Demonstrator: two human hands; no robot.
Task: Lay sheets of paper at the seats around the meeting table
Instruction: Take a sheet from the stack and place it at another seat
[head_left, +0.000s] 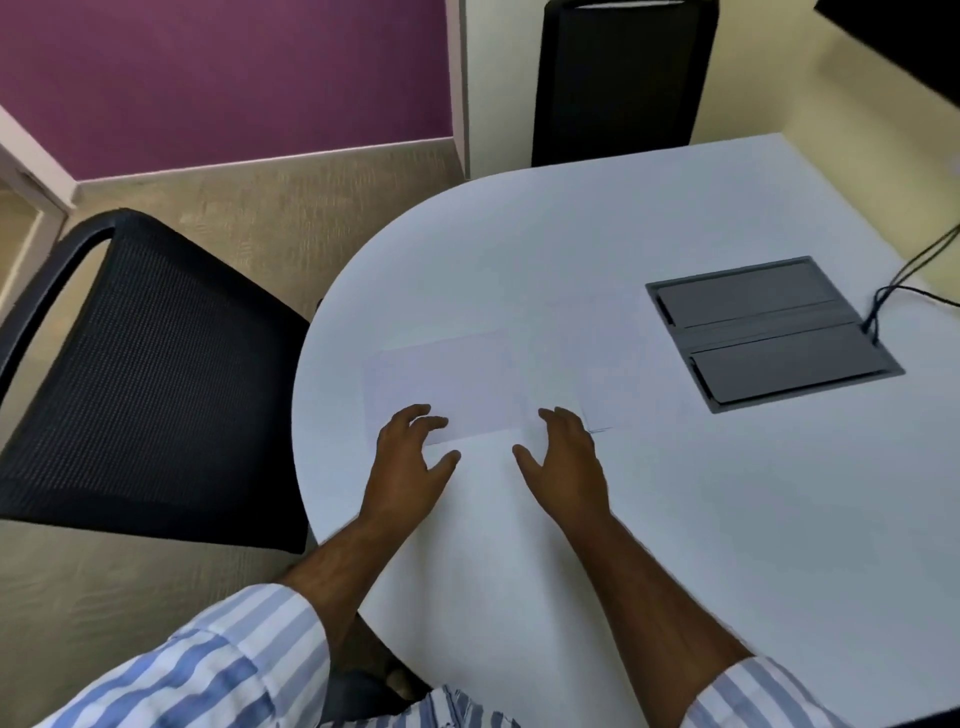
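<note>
A black mesh chair (156, 374) stands left of the white bench (675, 519). On the bench, left of the grey cable box (774, 330), a sheet of paper (441, 384) lies flat. The left hand (410, 457) and right hand (566, 457) rest open, fingers spread, at the sheet's near edge.

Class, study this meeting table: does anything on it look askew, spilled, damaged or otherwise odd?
Nothing is spilled or visibly damaged. The sheets of paper lie flat but slightly skewed and overlapping near the table's rounded end, under the left hand and right hand. They are faint against the white top.
</note>
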